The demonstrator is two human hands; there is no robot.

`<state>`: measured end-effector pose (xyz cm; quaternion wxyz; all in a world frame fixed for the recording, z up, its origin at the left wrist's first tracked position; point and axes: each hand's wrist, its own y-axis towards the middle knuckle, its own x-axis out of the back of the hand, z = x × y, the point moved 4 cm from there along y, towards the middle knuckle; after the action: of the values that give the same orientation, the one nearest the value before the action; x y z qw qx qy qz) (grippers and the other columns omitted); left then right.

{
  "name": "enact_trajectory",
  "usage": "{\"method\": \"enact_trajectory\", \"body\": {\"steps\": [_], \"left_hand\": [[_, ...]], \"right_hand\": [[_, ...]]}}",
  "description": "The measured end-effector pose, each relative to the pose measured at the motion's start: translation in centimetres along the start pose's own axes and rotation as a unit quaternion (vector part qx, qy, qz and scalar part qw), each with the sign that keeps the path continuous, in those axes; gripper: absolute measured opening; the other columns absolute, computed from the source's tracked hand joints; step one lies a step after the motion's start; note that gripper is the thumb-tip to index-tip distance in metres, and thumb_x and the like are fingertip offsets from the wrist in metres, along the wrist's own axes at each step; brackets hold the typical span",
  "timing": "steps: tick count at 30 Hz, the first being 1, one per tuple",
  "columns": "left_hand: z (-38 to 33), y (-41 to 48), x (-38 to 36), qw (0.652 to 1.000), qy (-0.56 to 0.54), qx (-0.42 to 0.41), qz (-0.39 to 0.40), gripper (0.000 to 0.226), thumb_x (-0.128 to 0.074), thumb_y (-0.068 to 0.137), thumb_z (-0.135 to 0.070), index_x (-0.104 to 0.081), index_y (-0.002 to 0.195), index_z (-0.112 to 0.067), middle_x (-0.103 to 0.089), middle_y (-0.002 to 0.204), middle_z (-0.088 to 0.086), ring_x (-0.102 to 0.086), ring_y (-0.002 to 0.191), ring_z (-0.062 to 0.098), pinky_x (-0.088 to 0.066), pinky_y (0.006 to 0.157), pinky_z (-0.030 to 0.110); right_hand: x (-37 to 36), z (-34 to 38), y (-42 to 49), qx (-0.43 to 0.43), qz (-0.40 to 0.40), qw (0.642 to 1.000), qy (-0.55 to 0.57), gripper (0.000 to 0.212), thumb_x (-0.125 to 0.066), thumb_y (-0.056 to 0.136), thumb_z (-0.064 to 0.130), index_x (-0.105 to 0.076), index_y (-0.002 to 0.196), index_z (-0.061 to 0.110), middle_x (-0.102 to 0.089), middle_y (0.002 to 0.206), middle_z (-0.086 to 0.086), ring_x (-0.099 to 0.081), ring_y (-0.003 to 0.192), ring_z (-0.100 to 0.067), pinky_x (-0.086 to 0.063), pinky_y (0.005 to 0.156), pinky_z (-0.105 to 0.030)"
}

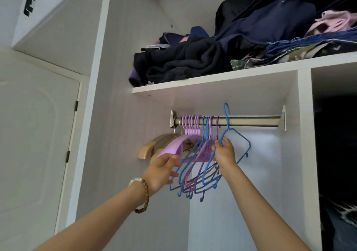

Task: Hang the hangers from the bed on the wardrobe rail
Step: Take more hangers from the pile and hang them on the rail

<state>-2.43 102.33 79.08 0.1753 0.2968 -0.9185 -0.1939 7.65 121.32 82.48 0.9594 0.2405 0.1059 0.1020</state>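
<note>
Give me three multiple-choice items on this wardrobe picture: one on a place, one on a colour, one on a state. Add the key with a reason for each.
1. Where does the pile of dark clothes lie?
A. On the shelf above the rail
B. On the wardrobe floor
C. Draped over a door

2. What colour is the hanger in the right hand?
A. Green
B. Wooden brown
C. Blue

3. How does that hanger's hook stand?
A. Caught on the shelf edge
B. Raised above the rail, not hung on it
C. Pointing down at the floor

Key: 1 A, the clothes rest on the shelf board over the rail. 2 C, the wire the hand grips is blue. 3 B, the hook's curve shows above the rail's top edge.
</note>
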Motion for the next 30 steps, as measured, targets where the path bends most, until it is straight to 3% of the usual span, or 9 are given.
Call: {"method": "enact_trajectory", "body": {"steps": [3, 8, 12, 14, 18, 22, 24, 27, 30], "left_hand": [[0.3, 0.6, 0.5, 1.0, 0.022, -0.006, -0.002, 0.027, -0.036, 0.099, -0.027, -0.053, 0.116, -0.015, -0.058, 0.106, -0.001, -0.058, 0.082, 0.015, -0.048, 0.069, 0.022], [1.0, 0.7, 1.1, 0.999, 0.03, 0.005, -0.012, 0.021, -0.04, 0.097, -0.022, -0.053, 0.112, -0.016, -0.059, 0.112, 0.003, -0.058, 0.086, 0.017, -0.049, 0.075, 0.027], [1.3, 0.5, 1.4, 0.999, 0.03, 0.01, -0.008, 0.017, -0.041, 0.097, -0.018, -0.053, 0.108, -0.017, -0.057, 0.114, 0.004, -0.057, 0.084, 0.016, -0.048, 0.073, 0.026], [1.5, 0.3, 1.7, 0.999, 0.032, 0.011, -0.01, 0.018, -0.041, 0.097, -0.019, -0.053, 0.111, -0.016, -0.057, 0.113, 0.003, -0.057, 0.084, 0.016, -0.048, 0.073, 0.026], [1.7, -0.6, 3.0, 0.999, 0.03, 0.016, -0.023, 0.022, -0.04, 0.098, -0.019, -0.053, 0.115, -0.015, -0.057, 0.112, 0.003, -0.057, 0.083, 0.017, -0.048, 0.071, 0.025], [1.5, -2.5, 5.9, 0.997, 0.059, 0.005, -0.046, 0.025, -0.04, 0.098, -0.02, -0.052, 0.119, -0.015, -0.058, 0.113, 0.003, -0.057, 0.088, 0.018, -0.048, 0.073, 0.026], [1.1, -3.8, 8.0, 0.995, 0.077, -0.008, -0.063, 0.025, -0.04, 0.098, -0.022, -0.051, 0.119, -0.016, -0.058, 0.116, 0.004, -0.056, 0.091, 0.018, -0.048, 0.081, 0.031], [0.4, -6.6, 12.2, 0.989, 0.114, -0.024, -0.092, 0.033, -0.041, 0.097, -0.03, -0.049, 0.127, -0.018, -0.056, 0.124, 0.004, -0.056, 0.104, 0.018, -0.045, 0.096, 0.036], [-0.4, -10.6, 17.2, 0.98, 0.148, -0.038, -0.125, 0.041, -0.04, 0.096, -0.037, -0.044, 0.134, -0.022, -0.05, 0.132, -0.003, -0.051, 0.116, 0.013, -0.04, 0.101, 0.031]], "right_hand": [[0.2, -1.2, 1.3, 0.004, -0.022, 1.0, -0.008, 0.038, -0.041, 0.099, 0.016, -0.041, 0.137, 0.012, -0.056, 0.113, -0.011, -0.051, 0.09, -0.021, -0.043, 0.066, -0.028], [-0.2, -2.8, 0.9, 0.045, 0.009, 0.997, -0.061, 0.026, -0.049, 0.096, 0.023, -0.061, 0.114, 0.008, -0.062, 0.087, -0.005, -0.059, 0.083, -0.024, -0.049, 0.077, -0.037], [-0.1, -3.4, -0.5, 0.062, 0.039, 0.995, -0.07, 0.025, -0.062, 0.088, 0.033, -0.068, 0.099, 0.011, -0.064, 0.081, -0.002, -0.057, 0.071, -0.018, -0.043, 0.062, -0.028], [-0.2, -3.4, -1.0, 0.057, 0.056, 0.994, -0.071, 0.023, -0.066, 0.085, 0.032, -0.068, 0.098, 0.012, -0.066, 0.083, -0.001, -0.058, 0.069, -0.015, -0.046, 0.062, -0.029], [-0.2, -2.6, -2.2, 0.076, 0.066, 0.987, -0.122, 0.027, -0.065, 0.085, 0.036, -0.062, 0.105, 0.017, -0.063, 0.103, -0.003, -0.06, 0.101, -0.02, -0.049, 0.088, -0.035], [-0.7, 0.0, -4.8, 0.134, 0.049, 0.97, -0.194, 0.064, -0.06, 0.085, 0.047, -0.042, 0.139, 0.017, -0.034, 0.143, -0.008, -0.032, 0.136, -0.026, -0.032, 0.112, -0.045], [-2.0, 2.1, -7.2, 0.166, 0.065, 0.966, -0.189, 0.068, -0.059, 0.087, 0.043, -0.033, 0.145, 0.017, -0.022, 0.153, -0.005, -0.021, 0.142, -0.022, -0.023, 0.115, -0.037], [-5.3, 4.9, -11.4, 0.197, 0.103, 0.964, -0.146, 0.068, -0.061, 0.087, 0.039, -0.031, 0.145, 0.02, -0.018, 0.155, 0.001, -0.017, 0.143, -0.015, -0.018, 0.114, -0.03], [-9.9, 7.1, -16.5, 0.225, 0.15, 0.956, -0.109, 0.065, -0.062, 0.087, 0.037, -0.035, 0.144, 0.02, -0.018, 0.155, 0.002, -0.017, 0.143, -0.012, -0.017, 0.117, -0.029]]}}
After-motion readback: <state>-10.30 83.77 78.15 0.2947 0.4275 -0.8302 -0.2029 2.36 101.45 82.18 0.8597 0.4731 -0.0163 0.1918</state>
